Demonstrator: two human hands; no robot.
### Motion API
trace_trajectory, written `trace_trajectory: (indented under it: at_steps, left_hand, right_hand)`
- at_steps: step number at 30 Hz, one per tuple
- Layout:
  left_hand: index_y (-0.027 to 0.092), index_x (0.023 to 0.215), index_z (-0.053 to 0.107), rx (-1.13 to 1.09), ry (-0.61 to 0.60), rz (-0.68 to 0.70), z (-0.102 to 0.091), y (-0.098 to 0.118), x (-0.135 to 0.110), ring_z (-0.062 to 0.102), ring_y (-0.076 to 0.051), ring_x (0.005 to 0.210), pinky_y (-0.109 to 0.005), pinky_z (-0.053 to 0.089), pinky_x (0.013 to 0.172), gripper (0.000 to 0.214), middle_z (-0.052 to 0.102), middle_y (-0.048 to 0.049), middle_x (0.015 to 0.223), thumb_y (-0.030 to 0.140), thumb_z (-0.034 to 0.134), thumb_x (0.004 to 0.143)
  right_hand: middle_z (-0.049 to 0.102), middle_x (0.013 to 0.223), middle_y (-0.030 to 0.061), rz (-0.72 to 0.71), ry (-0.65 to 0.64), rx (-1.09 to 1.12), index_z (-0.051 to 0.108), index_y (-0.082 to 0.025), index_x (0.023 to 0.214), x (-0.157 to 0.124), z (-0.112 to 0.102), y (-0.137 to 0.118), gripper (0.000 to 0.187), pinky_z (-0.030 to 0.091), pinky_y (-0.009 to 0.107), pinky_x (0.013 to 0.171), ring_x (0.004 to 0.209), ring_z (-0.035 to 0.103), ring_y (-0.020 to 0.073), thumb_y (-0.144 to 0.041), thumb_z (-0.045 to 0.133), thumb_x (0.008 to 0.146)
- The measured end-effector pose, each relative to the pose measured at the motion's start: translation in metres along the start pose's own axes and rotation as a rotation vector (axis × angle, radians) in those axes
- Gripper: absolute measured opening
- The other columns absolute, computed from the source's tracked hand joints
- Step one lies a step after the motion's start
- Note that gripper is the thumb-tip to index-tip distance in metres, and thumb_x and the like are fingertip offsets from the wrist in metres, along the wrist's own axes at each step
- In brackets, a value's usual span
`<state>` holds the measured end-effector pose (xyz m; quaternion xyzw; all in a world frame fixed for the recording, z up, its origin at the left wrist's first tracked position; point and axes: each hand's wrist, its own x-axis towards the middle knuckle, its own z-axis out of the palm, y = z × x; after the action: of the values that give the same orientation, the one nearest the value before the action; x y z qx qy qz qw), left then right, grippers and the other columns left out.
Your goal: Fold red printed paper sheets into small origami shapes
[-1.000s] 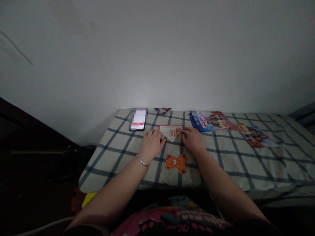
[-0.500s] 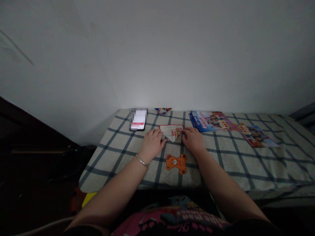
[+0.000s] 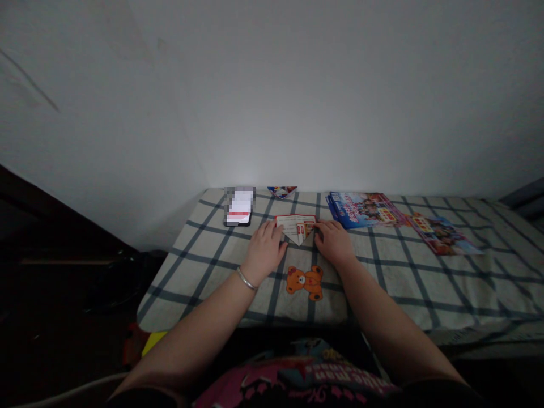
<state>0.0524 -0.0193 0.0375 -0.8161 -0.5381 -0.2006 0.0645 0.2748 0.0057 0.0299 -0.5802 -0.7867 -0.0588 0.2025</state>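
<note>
A folded paper point(image 3: 293, 225) with printed text and a red top edge lies on the checked cloth, its point toward me. My left hand point(image 3: 266, 245) rests at its left corner, fingers stretched out and lying on the paper's edge, thumb apart. At the right corner, my right hand point(image 3: 334, 241) has curled fingers, with thumb and index finger closed on the paper's edge. A bear picture point(image 3: 304, 283) shows on the cloth just below the paper.
A phone point(image 3: 239, 206) with a lit, blurred screen lies at the back left. Beside it is another folded paper triangle point(image 3: 282, 191) against the wall. Stacked colourful leaflets point(image 3: 361, 209) and a loose leaflet point(image 3: 444, 233) lie to the right on the checked tablecloth point(image 3: 199, 249).
My left hand has shifted slightly right and up, its fingers a little farther over the paper's left corner. My right hand and the other things look almost unchanged.
</note>
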Motion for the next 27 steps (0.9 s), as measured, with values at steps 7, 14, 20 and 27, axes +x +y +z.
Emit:
trace_trajectory:
  at_steps: [7, 14, 20, 27]
  left_hand:
    - [0.029, 0.133, 0.053, -0.079, -0.097, 0.353, 0.004, 0.003, -0.003, 0.04, -0.026, 0.133, -0.047, 0.032, 0.112, 0.044, 0.049, -0.0039, 0.143, 0.036, 0.057, 0.09]
    - [0.029, 0.127, 0.059, -0.098, -0.096, 0.317, 0.004, -0.004, -0.001, 0.044, -0.026, 0.128, -0.047, 0.034, 0.109, 0.034, 0.055, -0.002, 0.137, 0.036, 0.05, 0.094]
    - [0.026, 0.122, 0.062, -0.123, -0.09, 0.327, 0.001, -0.004, 0.0, 0.046, -0.025, 0.126, -0.045, 0.037, 0.107, 0.032, 0.058, -0.0028, 0.133, 0.034, 0.052, 0.093]
    - [0.029, 0.124, 0.061, -0.108, -0.136, 0.35, -0.005, -0.001, 0.002, 0.047, -0.025, 0.125, -0.047, 0.034, 0.108, 0.033, 0.057, -0.0021, 0.135, 0.03, 0.052, 0.092]
  right_hand:
    - [0.061, 0.129, 0.0118, 0.014, -0.036, -0.031, 0.057, -0.012, 0.129, 0.001, 0.005, 0.001, 0.044, 0.038, 0.042, 0.104, 0.119, 0.05, 0.0266, -0.022, 0.048, 0.087]
    - [0.057, 0.136, 0.0074, -0.062, -0.039, -0.005, 0.056, -0.012, 0.131, 0.0, 0.011, 0.005, 0.045, 0.034, 0.041, 0.111, 0.126, 0.044, 0.0263, -0.019, 0.046, 0.087]
    - [0.058, 0.134, 0.0092, -0.109, -0.045, 0.068, 0.049, -0.013, 0.136, 0.0, 0.01, 0.005, 0.05, 0.037, 0.046, 0.108, 0.132, 0.038, 0.0283, -0.019, 0.047, 0.087]
    - [0.063, 0.124, 0.0106, -0.104, -0.015, 0.105, 0.057, -0.014, 0.126, 0.001, 0.006, 0.002, 0.041, 0.037, 0.044, 0.107, 0.125, 0.045, 0.0265, -0.02, 0.05, 0.086]
